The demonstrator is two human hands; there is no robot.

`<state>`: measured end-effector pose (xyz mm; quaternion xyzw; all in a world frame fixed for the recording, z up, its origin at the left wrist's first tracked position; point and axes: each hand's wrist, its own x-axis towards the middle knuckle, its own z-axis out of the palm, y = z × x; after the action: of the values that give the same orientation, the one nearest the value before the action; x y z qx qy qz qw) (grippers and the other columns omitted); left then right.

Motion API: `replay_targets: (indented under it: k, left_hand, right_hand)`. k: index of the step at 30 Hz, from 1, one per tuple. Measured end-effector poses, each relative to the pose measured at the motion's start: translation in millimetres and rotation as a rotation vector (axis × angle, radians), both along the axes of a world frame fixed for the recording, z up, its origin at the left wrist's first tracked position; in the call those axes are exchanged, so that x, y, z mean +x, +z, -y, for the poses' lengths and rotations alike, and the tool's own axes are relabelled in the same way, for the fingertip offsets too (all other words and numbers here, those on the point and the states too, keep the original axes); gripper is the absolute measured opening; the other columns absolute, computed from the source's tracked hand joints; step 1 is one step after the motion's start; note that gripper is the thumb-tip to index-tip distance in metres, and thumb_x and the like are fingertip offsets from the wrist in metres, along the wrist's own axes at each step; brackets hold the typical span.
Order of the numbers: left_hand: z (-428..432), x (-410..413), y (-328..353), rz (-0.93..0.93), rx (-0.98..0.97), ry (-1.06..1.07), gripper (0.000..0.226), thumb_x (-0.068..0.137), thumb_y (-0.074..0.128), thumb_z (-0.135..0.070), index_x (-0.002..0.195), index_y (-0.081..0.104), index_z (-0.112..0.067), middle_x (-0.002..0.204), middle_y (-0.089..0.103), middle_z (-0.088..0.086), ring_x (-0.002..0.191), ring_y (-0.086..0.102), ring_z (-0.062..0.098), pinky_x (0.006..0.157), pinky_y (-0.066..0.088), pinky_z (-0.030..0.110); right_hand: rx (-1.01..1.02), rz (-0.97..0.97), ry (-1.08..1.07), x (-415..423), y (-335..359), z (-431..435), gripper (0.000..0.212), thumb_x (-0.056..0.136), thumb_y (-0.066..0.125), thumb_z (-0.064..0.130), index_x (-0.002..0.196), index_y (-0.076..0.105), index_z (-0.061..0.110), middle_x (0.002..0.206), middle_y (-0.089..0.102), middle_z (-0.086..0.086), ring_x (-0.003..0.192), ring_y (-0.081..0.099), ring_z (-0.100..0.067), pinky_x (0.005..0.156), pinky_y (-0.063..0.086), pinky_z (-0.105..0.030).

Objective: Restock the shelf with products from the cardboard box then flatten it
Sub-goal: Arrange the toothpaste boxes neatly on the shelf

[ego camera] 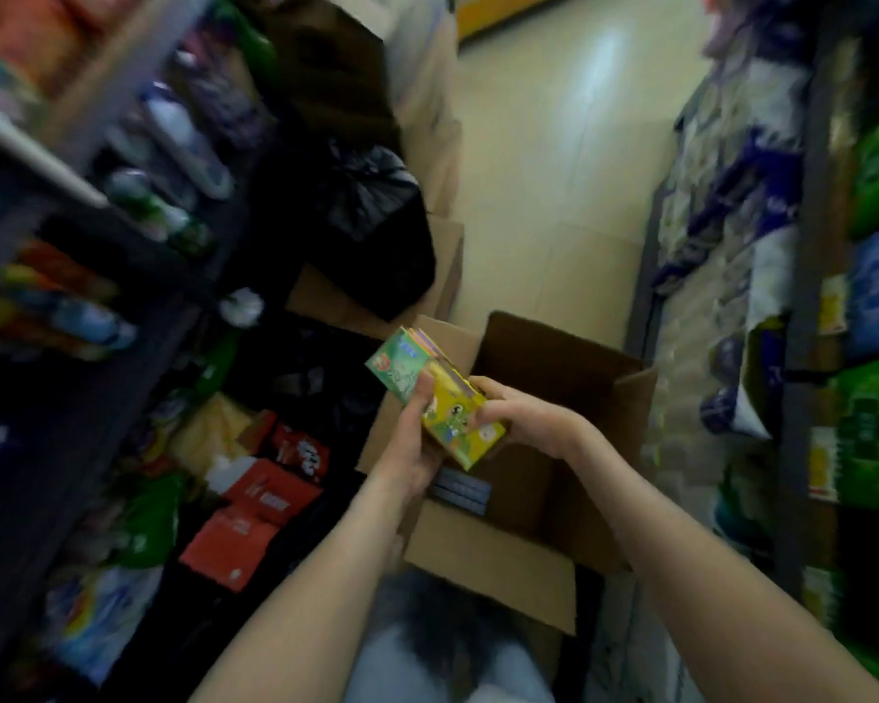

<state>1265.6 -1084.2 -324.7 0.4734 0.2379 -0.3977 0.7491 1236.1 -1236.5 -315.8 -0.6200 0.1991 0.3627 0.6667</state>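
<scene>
Squaring the green-and-yellow cardboard carton stack (452,428) comes first: your left hand (411,451) and right hand (529,423) both grip it, askew.

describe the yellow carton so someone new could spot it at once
Start at the open cardboard box on the aisle floor. Over its left rim the left hand and right hand grip a few small cartons. The yellow carton is the one the right hand clasps, cartoon-printed, beside a green carton.
</scene>
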Motion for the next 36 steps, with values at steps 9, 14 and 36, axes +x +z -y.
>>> replay_targets:
  k: [9, 14, 36]
  left_hand:
    - [-142.4, 29.4, 153.2, 0.218, -0.141, 0.626, 0.045, 0.093, 0.044, -0.050, 0.109, 0.063, -0.012, 0.083, 0.074, 0.009, 0.077, 0.071, 0.024, 0.078, 0.054, 0.041]
    - [-269.3, 34.9, 211.0, 0.320, -0.105, 0.751, 0.055, 0.082, 0.056, -0.058, 0.100, 0.074, -0.009, 0.104, 0.070, 0.018, 0.100, 0.066, 0.034, 0.100, 0.043, 0.054]
    - [-577.9, -64.6, 288.9, 0.485, 0.043, 1.386, 0.081, 0.078, 0.027, -0.080, 0.130, 0.053, -0.023, 0.120, 0.064, 0.006, 0.108, 0.061, 0.027, 0.091, 0.048, 0.046]
  right_hand:
    - [-0.038, 0.260, 0.402, 86.8, 150.2, -165.6, 0.088, 0.069, 0.065, 0.052, 0.144, 0.019, 0.049, 0.151, 0.030, 0.000, 0.135, 0.036, -0.019, 0.113, 0.030, -0.038]
    - [0.014, 0.536, 0.499, 107.0, 211.2, -301.4, 0.072, 0.058, 0.069, 0.064, 0.125, 0.043, 0.059, 0.135, 0.029, 0.005, 0.135, 0.029, -0.020, 0.116, 0.022, -0.043]
    - [0.101, 0.836, 1.219, 83.9, 315.9, -646.7, 0.042, 0.096, 0.047, 0.043, 0.135, 0.046, 0.027, 0.124, 0.060, 0.005, 0.110, 0.059, -0.011, 0.098, 0.046, -0.032]
